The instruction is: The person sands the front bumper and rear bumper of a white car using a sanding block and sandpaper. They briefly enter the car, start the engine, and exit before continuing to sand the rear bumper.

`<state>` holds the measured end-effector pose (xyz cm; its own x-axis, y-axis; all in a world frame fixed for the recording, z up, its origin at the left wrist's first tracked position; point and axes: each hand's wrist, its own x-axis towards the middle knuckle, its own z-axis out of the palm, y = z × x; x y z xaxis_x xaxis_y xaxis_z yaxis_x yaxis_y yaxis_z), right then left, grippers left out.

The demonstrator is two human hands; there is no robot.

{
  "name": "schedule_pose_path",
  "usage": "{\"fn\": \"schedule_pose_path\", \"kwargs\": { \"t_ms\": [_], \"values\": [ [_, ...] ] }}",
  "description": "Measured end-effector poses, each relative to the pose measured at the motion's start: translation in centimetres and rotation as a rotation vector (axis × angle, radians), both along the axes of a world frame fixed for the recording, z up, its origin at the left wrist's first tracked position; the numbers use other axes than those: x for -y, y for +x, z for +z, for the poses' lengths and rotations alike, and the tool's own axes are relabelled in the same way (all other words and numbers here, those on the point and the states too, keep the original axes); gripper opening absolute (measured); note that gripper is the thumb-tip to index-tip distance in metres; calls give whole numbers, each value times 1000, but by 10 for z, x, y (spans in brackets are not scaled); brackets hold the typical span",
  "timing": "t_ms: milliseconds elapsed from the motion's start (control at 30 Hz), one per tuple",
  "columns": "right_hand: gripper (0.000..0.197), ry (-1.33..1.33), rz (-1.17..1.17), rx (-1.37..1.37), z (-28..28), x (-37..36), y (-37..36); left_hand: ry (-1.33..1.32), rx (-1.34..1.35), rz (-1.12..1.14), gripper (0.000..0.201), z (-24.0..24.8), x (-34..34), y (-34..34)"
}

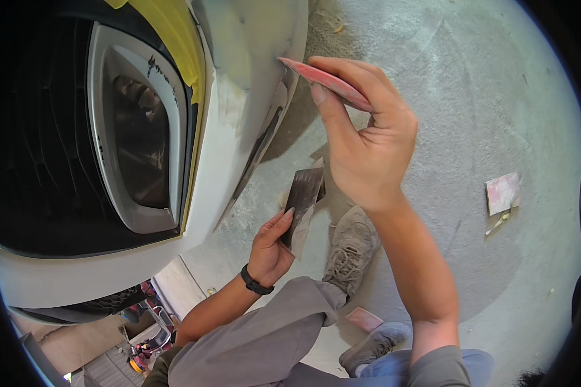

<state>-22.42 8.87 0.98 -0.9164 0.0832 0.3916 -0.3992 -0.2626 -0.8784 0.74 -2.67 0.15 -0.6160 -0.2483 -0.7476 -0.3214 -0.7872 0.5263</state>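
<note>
My right hand (371,126) pinches a thin red putty spreader (332,82) between thumb and fingers. The spreader's tip points left at the edge of a white car bumper (229,122); I cannot tell whether it touches. Pale greenish-grey filler (229,42) is smeared on the bumper's upper part. Lower down, my left hand (272,248) grips a dark flat plate (303,193) with pale residue along its edge, held tilted away from the bumper. Yellow masking tape (184,45) runs along the bumper beside the black grille (45,129).
A silver-framed lamp recess (139,138) sits in the bumper. On the concrete floor (471,116) lie a pinkish square piece (502,193), a small yellowish scrap (498,223) and another pink piece (364,318) by my shoes (352,251). Tools (150,348) stand at the lower left.
</note>
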Motion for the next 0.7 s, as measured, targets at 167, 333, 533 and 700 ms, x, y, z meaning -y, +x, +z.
{"fn": "schedule_pose_path", "kwargs": {
  "t_ms": [167, 333, 533, 700],
  "values": [
    [25, 91, 62, 65, -5, 3, 30, -1, -23, -26, 30, -1, 1, 2],
    [23, 45, 199, -65, -13, 9, 61, -24, -50, -50, 31, -4, 1, 5],
    [22, -161, 272, 237, -9, -5, 44, -30, 11, -53, 32, -4, 0, 1],
    [24, 133, 93, -71, 20, -21, 19, -4, 17, -16, 29, -3, -1, 3]
  ]
}}
